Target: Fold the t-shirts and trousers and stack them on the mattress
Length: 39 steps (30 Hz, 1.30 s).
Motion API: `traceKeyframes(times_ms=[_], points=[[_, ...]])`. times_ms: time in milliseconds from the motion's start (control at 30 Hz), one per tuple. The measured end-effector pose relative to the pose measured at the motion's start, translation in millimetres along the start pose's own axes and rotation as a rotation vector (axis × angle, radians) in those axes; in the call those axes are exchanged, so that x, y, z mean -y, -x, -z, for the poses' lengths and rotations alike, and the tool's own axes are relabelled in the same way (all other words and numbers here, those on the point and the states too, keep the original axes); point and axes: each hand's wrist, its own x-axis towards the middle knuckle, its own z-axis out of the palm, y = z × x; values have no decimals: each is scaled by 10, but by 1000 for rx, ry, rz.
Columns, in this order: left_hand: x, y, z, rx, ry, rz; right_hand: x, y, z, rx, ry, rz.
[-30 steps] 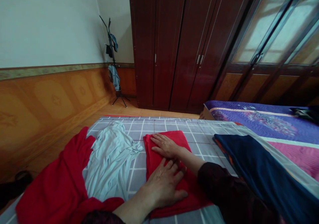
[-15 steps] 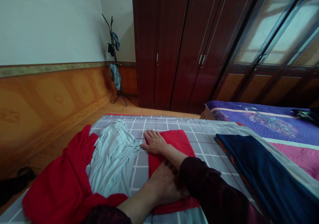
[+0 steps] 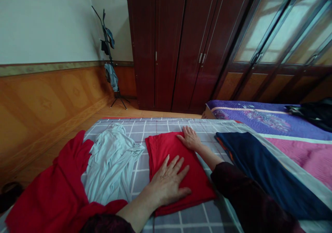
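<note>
Two hands: left hand (image 3: 168, 183), right hand (image 3: 192, 139). Four garments: one folded red garment (image 3: 194, 174), one bunched red garment (image 3: 58, 188), one crumpled pale garment (image 3: 110, 167), one folded navy garment (image 3: 261, 165). One coat rack (image 3: 110, 55). Three bar handles (image 3: 156, 56) on one dark-red wardrobe (image 3: 167, 60).

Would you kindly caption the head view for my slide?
Left hand spread on folded red cloth, right hand at its corner.

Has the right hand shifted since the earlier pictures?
Yes, to the right: judged against the wardrobe, the right hand has gone from the far left part of the folded red cloth to its far right corner.
</note>
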Motion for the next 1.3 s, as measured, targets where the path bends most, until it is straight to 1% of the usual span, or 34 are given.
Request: traceKeyframes(times_ms=[33,167,233,300,333,367,400,500,533,600,633,733,767,833,900,967,1000,1067,1133,1167,1200,1233,1267,1300], points=[[2,1,-5,2,-1,-1,-33,50,5,-4,8,-2],[0,-1,-14,25,-7,2,-59,338,5,46,24,109],[-4,-3,-14,38,-19,5,-99,443,35,42,40,66],[-6,-5,-15,45,-38,-2,-135,539,85,16,62,-27],[-5,-6,-18,44,-47,-5,-135,607,108,7,70,-52],[-3,-8,-22,42,-54,-4,-117,698,125,5,70,-45],[1,-12,-28,39,-57,2,-82,815,133,10,60,-9],[14,-27,-44,49,-47,34,66,1275,103,43,-30,196],[16,-32,-42,61,-39,44,108,1429,83,54,-59,242],[6,-40,-10,104,-13,65,156,1674,45,54,-90,266],[-10,-44,22,130,9,80,163,1753,32,49,-93,259],[-130,-90,164,158,120,114,152,1831,20,13,-90,242],[-195,-129,213,146,161,98,148,1825,25,-11,-90,252],[-344,-269,273,125,218,15,148,1801,46,-76,-94,304],[-471,-489,255,144,230,-90,159,1792,79,-111,-100,390],[-508,-754,161,195,206,-143,170,1802,112,-74,-109,424],[-474,-884,100,221,183,-146,172,1811,126,-37,-113,398],[-291,-1101,-5,254,116,-125,171,1828,144,34,-124,304],[28,-1227,-35,226,24,-83,162,1838,147,59,-145,232],[215,-1252,-14,190,-28,-43,157,1840,145,62,-159,223],[405,-1255,28,146,-80,17,152,1840,142,59,-174,222],[579,-1237,83,112,-123,111,149,1840,138,54,-186,220],[723,-1203,143,71,-160,217,148,1840,136,52,-194,220],[824,-1156,197,43,-179,290,148,1839,135,52,-198,220]])
